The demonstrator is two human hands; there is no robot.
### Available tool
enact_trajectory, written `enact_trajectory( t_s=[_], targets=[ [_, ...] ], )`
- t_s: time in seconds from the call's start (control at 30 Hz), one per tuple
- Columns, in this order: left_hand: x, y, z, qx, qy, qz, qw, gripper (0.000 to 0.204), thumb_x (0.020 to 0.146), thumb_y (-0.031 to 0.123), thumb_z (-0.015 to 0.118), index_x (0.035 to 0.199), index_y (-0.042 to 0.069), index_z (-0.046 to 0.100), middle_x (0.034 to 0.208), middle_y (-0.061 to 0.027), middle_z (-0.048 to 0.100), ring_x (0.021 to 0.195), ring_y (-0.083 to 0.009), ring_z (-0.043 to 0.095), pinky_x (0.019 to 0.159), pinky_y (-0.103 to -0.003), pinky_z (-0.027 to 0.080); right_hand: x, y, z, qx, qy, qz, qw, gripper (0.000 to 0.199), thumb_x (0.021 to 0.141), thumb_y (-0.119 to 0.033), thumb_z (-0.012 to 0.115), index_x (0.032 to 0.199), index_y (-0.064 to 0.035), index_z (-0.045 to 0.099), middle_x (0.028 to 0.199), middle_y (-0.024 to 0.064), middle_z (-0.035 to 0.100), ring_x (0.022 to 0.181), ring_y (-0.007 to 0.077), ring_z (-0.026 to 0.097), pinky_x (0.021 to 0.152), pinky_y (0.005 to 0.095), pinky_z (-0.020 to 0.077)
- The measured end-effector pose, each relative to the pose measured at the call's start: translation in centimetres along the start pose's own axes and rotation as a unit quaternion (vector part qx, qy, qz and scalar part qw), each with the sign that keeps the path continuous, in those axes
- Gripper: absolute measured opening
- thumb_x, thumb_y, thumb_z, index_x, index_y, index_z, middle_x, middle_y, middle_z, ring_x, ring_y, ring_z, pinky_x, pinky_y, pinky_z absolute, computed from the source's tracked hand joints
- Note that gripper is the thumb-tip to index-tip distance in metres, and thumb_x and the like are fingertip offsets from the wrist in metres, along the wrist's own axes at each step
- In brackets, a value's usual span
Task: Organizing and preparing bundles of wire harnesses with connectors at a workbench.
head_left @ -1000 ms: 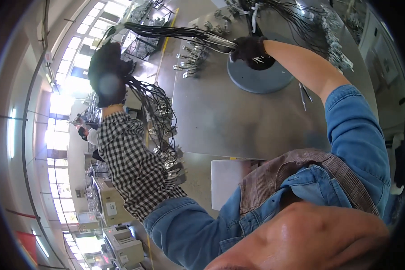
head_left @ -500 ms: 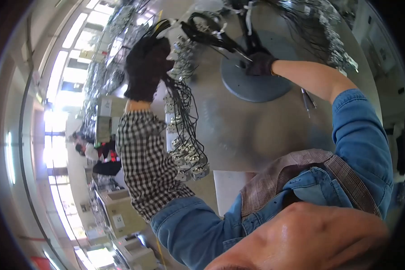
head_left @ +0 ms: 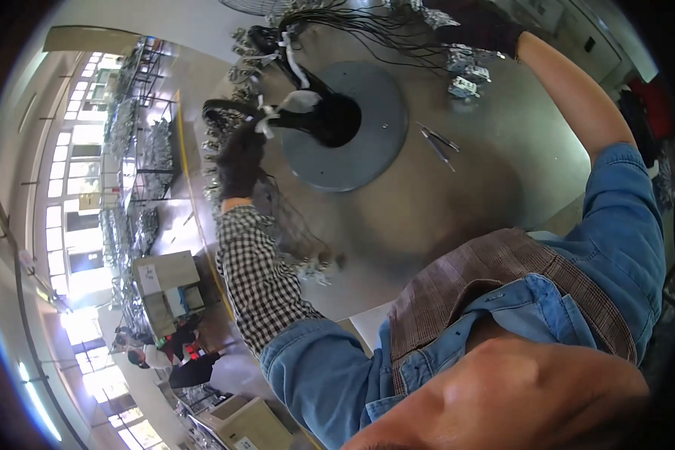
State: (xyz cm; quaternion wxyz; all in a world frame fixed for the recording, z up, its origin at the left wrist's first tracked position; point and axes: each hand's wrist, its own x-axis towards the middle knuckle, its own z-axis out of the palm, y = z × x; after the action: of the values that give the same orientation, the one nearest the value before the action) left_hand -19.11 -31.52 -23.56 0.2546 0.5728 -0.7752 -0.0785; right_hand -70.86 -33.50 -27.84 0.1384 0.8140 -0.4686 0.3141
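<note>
black cable bundle loops beyond left grip, clasped there; right grip: cannot tell.

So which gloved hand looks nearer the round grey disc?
The left hand, holding a black cable bundle close to the disc in this view; the right hand is farther off, by some metal pieces.

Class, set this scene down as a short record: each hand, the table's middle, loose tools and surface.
Left hand: dark-gloved, holding a white-tied black cable bundle
Right hand: dark-gloved, beside silvery metal parts; grip unclear
Table middle: round grey disc with black hub
Tools: slim tools, right of the disc
Surface: smooth tabletop
</note>
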Motion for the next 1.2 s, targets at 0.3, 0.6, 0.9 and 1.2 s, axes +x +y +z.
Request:
enact_trajectory(
  t_s=[0.3, 0.6, 0.9, 1.2],
  targets=[
    [1.2, 6.5, -2.1, 0.028, 0.196, 0.124, 0.972, 0.087, 0.074, 0.019, 0.092, 0.147, 0.001, 0.047, 0.148, -0.0202, 0.049, 0.136, -0.0339, 0.05, 0.112, -0.042, 0.045, -9.7, -0.5, -0.8, 0.087, -0.223, 0.09, 0.967, 0.058, 0.089, -0.043, 0.076, 0.137, -0.015, 0.061, 0.129, 0.0085, 0.069, 0.122, 0.0302, 0.064, 0.103, 0.0413, 0.0507],
    [14.7, 12.2, 10.8, 0.171, 0.089, 0.112, 0.975, 0.046, 0.094, 0.046, 0.069, 0.126, 0.014, 0.064, 0.132, -0.0135, 0.064, 0.116, -0.0368, 0.065, 0.096, -0.045, 0.053, -10.8, -0.5, -2.9, 0.063, -0.232, 0.096, 0.966, 0.038, 0.09, -0.026, 0.07, 0.127, -0.019, 0.066, 0.121, 0.0093, 0.071, 0.107, 0.0338, 0.068, 0.093, 0.0471, 0.0543],
    [1.5, 23.5, 11.0, 0.105, 0.226, 0.049, 0.967, 0.045, 0.092, 0.045, 0.071, 0.121, 0.01, 0.069, 0.118, -0.0134, 0.07, 0.118, -0.0351, 0.062, 0.099, -0.049, 0.049, -15.3, 2.7, -6.9, 0.101, -0.255, -0.014, 0.962, 0.049, 0.086, -0.02, 0.073, 0.134, -0.0169, 0.062, 0.134, 0.0084, 0.064, 0.12, 0.0303, 0.062, 0.101, 0.0451, 0.0519],
    [-9.8, 21.2, 22.9, 0.085, -0.005, 0.115, 0.99, 0.035, 0.085, 0.03, 0.067, 0.114, 0.012, 0.059, 0.114, -0.0104, 0.061, 0.113, -0.0369, 0.056, 0.096, -0.052, 0.046, -17.2, 2.5, -7.3, 0.2, -0.16, -0.122, 0.959, 0.061, 0.088, -0.019, 0.072, 0.146, -0.019, 0.055, 0.138, 0.0093, 0.063, 0.129, 0.0344, 0.058, 0.105, 0.044, 0.0516]
  ],
)
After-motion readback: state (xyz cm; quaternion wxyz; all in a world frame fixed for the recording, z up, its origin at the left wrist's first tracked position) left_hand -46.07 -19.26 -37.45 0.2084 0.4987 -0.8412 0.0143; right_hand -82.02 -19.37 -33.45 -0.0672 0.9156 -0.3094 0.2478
